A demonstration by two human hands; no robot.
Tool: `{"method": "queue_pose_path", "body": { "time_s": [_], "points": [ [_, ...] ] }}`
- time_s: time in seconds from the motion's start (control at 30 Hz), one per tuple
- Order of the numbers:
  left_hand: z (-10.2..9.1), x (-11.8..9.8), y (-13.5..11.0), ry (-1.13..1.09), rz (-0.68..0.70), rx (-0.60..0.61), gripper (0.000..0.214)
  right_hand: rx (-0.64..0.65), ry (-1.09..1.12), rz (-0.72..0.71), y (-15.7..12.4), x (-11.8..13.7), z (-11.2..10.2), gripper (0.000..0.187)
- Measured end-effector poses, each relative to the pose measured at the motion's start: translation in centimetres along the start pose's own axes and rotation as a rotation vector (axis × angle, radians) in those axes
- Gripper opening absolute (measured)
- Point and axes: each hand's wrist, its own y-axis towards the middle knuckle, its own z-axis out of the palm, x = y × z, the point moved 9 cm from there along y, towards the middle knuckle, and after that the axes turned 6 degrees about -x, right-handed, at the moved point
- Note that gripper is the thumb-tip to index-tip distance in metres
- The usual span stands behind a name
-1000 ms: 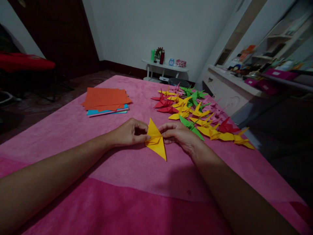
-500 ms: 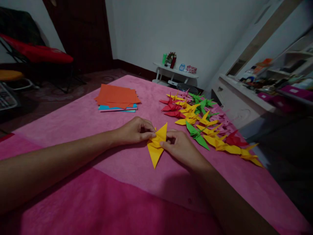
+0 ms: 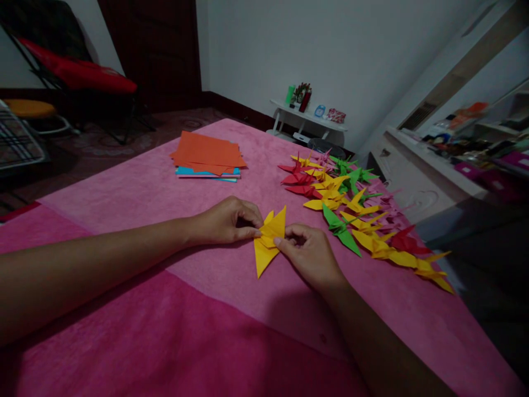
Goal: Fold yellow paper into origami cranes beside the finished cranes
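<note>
A yellow origami crane point(image 3: 268, 242) is held between my two hands, just above the pink tablecloth point(image 3: 206, 331). My left hand point(image 3: 233, 220) pinches its left side, thumb on top and fingers curled behind. On the other side my right hand point(image 3: 309, 251) grips it with the thumb pressed on the paper near the middle. One pointed wing rises to the upper right and another points down toward me. The fingertips under the paper are hidden.
Several folded cranes in yellow, red, pink and green lie in rows at the right, a green crane point(image 3: 341, 229) nearest my right hand. A stack of orange paper point(image 3: 209, 151) over blue sheets lies at the back left. Beyond the table stands a white shelf point(image 3: 308, 116).
The whole view has shifted, so the table things appear farther right. Both hands still hold the yellow crane, whose small upper point now shows more between them.
</note>
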Motion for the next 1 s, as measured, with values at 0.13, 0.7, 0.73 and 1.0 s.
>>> {"method": "queue_pose_path", "body": {
  "time_s": [0.13, 0.7, 0.73, 1.0],
  "points": [
    [0.13, -0.45, -0.23, 0.060, 0.055, 0.007, 0.017, -0.056, -0.035, -0.028, -0.13, 0.09, -0.09, 0.013],
    [0.41, -0.60, 0.54, 0.364, 0.016, -0.005, 0.013, -0.043, -0.112, -0.018, -0.04, 0.02, 0.15, 0.016],
    [0.50, -0.56, 0.55, 0.380, 0.019, -0.004, 0.015, -0.016, -0.091, -0.008, 0.04, 0.00, 0.21, 0.015],
    [0.65, -0.73, 0.06, 0.356, 0.059, 0.006, 0.019, 0.157, 0.107, 0.099, 0.18, -0.31, 0.63, 0.003]
  ]
}}
